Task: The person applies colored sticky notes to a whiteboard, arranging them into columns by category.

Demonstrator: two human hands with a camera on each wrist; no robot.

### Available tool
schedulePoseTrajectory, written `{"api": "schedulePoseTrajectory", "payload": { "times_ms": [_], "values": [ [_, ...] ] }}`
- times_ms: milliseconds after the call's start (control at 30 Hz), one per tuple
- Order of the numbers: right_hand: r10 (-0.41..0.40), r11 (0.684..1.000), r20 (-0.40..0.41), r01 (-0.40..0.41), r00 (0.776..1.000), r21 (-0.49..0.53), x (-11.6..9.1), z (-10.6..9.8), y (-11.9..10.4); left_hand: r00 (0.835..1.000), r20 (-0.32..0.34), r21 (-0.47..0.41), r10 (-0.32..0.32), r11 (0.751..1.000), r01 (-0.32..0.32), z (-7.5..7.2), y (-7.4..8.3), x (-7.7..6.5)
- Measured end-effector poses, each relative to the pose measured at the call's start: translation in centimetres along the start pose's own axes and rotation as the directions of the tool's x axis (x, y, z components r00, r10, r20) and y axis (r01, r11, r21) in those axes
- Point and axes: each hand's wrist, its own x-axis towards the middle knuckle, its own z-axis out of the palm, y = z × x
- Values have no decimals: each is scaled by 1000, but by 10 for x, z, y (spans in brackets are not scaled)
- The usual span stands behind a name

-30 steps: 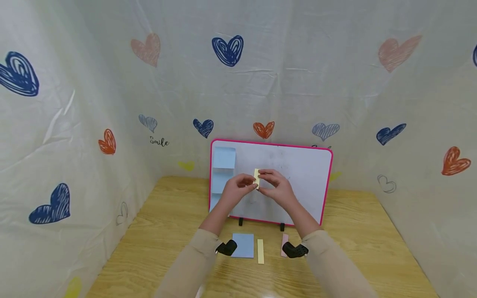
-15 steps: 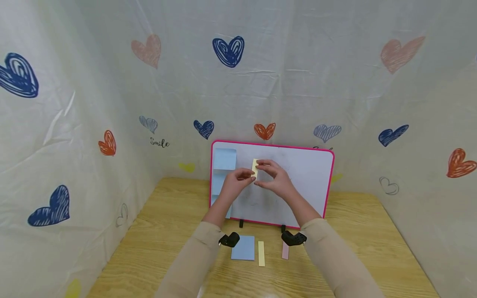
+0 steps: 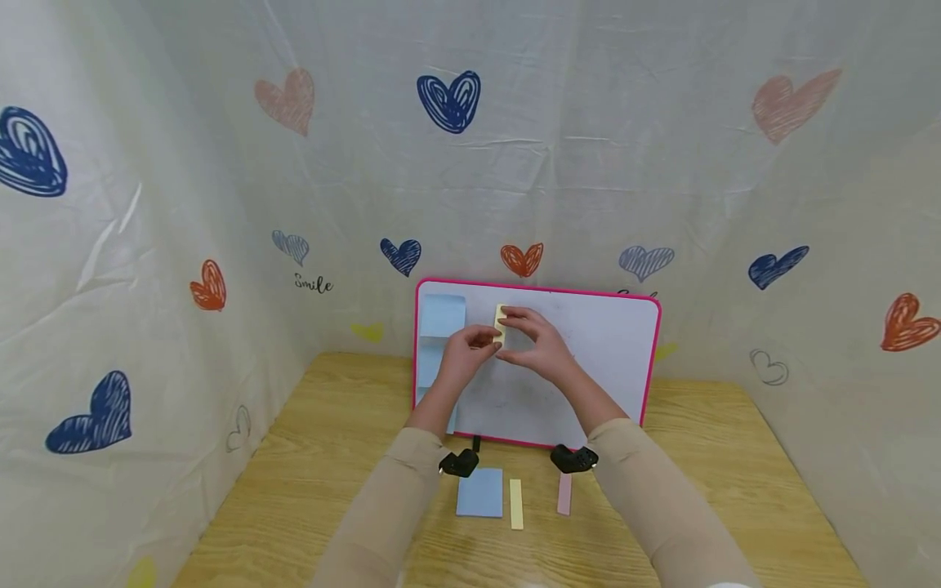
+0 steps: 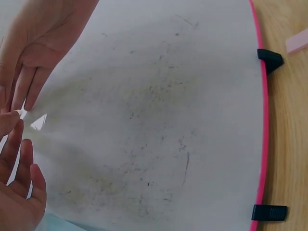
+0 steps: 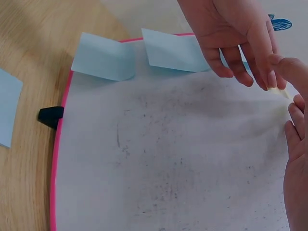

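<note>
A narrow yellow sticky note [image 3: 499, 320] stands upright in front of the upper left part of the whiteboard [image 3: 573, 359]. My left hand [image 3: 463, 355] pinches it low on its left side. The fingertips of my right hand [image 3: 544, 347] hold its upper right edge, with the thumb near its lower end. Fingers cover much of the note in both wrist views. Light blue sticky notes [image 3: 443, 315] run down the board's left edge; in the right wrist view a blue note [image 5: 175, 53] lifts at its free edge.
In front of the board, a blue sticky note pad [image 3: 480, 493], a yellow strip pad [image 3: 516, 505] and a pink strip pad [image 3: 564, 494] lie on the wooden table [image 3: 706, 457]. Black feet [image 4: 269, 212] support the pink-framed board. A heart-print curtain [image 3: 588, 163] surrounds the table.
Both hands have moved up and slightly left across the board with the yellow sticky note between them. The pads on the table have stayed in place.
</note>
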Motion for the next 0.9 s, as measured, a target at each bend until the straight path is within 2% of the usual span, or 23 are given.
{"api": "schedulePoseTrajectory", "payload": {
  "times_ms": [367, 500, 600, 733, 900],
  "values": [
    [-59, 996, 19, 60, 998, -68, 2, 2, 2, 999, -48, -38, -10, 999, 8, 4, -2, 6],
    [-114, 983, 24, 117, 993, -143, 1, 1, 3, 998, -59, -40, -13, 999, 11, 4, -3, 8],
    [-174, 958, 28, 176, 984, -228, 2, 0, 3, 998, -50, -44, -34, 999, 31, 3, -4, 9],
    [-243, 902, 39, 241, 969, -358, 4, -1, 4, 998, -46, -55, -43, 998, 41, 4, -6, 10],
    [-247, 838, 63, 246, 967, -486, 5, 0, 4, 999, -51, -57, -15, 998, 12, 6, -9, 11]
  ]
}}
